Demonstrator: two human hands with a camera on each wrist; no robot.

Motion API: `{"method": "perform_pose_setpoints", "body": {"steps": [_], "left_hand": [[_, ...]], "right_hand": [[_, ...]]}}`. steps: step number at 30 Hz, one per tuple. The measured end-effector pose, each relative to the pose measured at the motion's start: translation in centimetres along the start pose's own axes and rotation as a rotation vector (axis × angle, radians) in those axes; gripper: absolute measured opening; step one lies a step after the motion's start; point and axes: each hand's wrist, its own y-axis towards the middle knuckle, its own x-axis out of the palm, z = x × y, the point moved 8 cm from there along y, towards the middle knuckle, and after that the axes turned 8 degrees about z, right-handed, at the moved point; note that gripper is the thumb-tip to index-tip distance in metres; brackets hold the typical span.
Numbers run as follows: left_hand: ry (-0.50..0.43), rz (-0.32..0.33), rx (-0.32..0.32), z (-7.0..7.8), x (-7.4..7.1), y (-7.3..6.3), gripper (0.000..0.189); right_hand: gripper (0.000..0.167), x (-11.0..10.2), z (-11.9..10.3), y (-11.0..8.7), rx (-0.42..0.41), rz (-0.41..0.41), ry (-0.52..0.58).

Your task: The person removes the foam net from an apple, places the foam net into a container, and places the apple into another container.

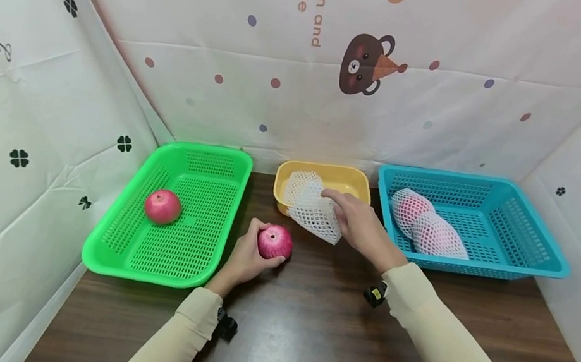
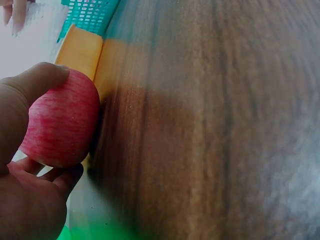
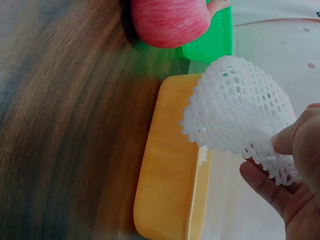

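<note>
A red apple (image 1: 275,242) is gripped by my left hand (image 1: 245,258), its thumb and fingers spread around the sides. In the left wrist view the apple's streaked skin (image 2: 65,120) shows between thumb and fingers, low over the table. My right hand (image 1: 361,223) pinches one end of a white foam fruit net (image 1: 317,219). The net hangs over the front of a yellow basket (image 1: 350,181), its wide mouth toward the apple. In the right wrist view the foam net (image 3: 240,107) looks hollow, with thumb and fingers on its narrow end.
Left of the hands stands a green basket (image 1: 228,222) with another apple (image 1: 163,206) inside. More white netting (image 1: 303,183) lies in the yellow basket. At right, a blue basket (image 1: 526,271) holds two net-wrapped fruits (image 1: 438,236). A printed cloth (image 1: 303,106) hangs behind the baskets.
</note>
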Motion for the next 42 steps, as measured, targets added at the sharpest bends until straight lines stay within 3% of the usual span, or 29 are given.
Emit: {"method": "perform_pose_setpoints", "body": {"steps": [4, 7, 13, 25, 33, 42], "left_hand": [[-0.004, 0.005, 0.004, -0.1, 0.0, 0.1, 0.075], [-0.004, 0.009, 0.004, -0.2, 0.0, 0.1, 0.074], [-0.005, 0.013, 0.007, -0.2, -0.1, 0.0, 0.074], [0.004, 0.008, -0.002, -0.5, -0.1, -0.1, 0.075], [0.003, 0.006, -0.002, -0.5, -0.1, -0.1, 0.074], [0.001, 0.007, 0.01, -0.6, 0.0, 0.2, 0.075]], "right_hand": [[0.022, -0.1, 0.1, 0.4, -0.002, 0.043, 0.023], [0.018, 0.0, 0.2, 0.7, -0.014, 0.09, 0.037], [0.023, 0.0, 1.0, 1.4, 0.013, 0.182, 0.017], [0.041, 0.4, 3.6, 2.0, 0.235, 0.311, 0.042], [0.044, 1.5, 6.4, 1.5, 0.456, 0.283, 0.03], [0.045, 2.6, 7.9, 1.5, 0.542, 0.22, 0.047]]}}
